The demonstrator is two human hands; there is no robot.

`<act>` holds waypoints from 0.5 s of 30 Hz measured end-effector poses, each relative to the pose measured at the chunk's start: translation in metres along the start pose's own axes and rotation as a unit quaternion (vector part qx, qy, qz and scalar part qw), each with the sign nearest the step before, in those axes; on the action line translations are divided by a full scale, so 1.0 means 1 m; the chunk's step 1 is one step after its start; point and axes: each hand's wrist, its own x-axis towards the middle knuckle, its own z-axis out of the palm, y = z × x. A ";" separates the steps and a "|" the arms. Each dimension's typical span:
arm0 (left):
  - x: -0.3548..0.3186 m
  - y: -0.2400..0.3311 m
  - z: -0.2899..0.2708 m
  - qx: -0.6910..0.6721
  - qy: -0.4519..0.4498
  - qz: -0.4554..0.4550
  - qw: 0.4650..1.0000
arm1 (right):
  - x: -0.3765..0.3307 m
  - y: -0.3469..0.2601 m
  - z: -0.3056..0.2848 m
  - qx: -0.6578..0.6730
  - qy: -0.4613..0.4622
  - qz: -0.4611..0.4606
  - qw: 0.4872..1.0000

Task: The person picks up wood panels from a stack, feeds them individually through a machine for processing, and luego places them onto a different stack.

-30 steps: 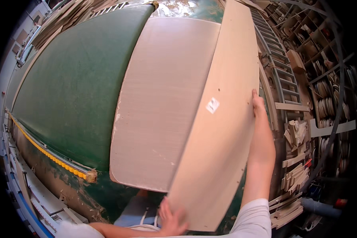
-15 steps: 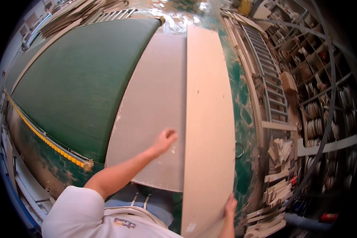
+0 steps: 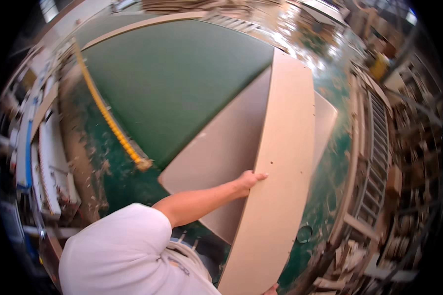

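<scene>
A long, pale wooden board [image 3: 286,132] runs from the lower edge of the view to the corner of a green-topped table [image 3: 177,83]. My left hand [image 3: 250,183] is closed on its left edge, thumb lying on the upper face. Low down at the board's right edge, only a small part of my right hand [image 3: 271,290] shows, holding that edge; the rest is hidden beneath the board. Under the board is a grey tabletop [image 3: 221,142], which shows on both sides of it.
A yellow roller strip [image 3: 108,120] lines the green table's left side. To the right stand a metal roller rack [image 3: 372,157] and shelves [image 3: 413,162] packed with pieces. Wood offcuts [image 3: 347,258] lie at lower right. The green floor [image 3: 325,196] is strewn with dust.
My left hand has gone from above the grey tabletop to the board's left edge and taken hold. The board now lies slantwise across the tabletop. My view has swung left.
</scene>
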 end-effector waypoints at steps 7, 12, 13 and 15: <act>-0.159 0.067 -0.077 -0.182 -0.056 0.076 0.979 | 0.001 -0.083 -0.086 -0.119 0.067 -0.238 0.962; -0.277 0.099 -0.225 -0.346 -0.015 0.160 0.924 | -0.013 -0.262 -0.083 -0.268 0.146 -0.579 0.757; -0.306 0.104 -0.252 -0.351 -0.001 0.203 0.914 | -0.027 -0.301 -0.065 -0.277 0.155 -0.489 0.813; -0.362 0.110 -0.292 -0.367 0.029 0.284 0.885 | -0.047 -0.385 -0.032 -0.288 0.145 -0.527 0.786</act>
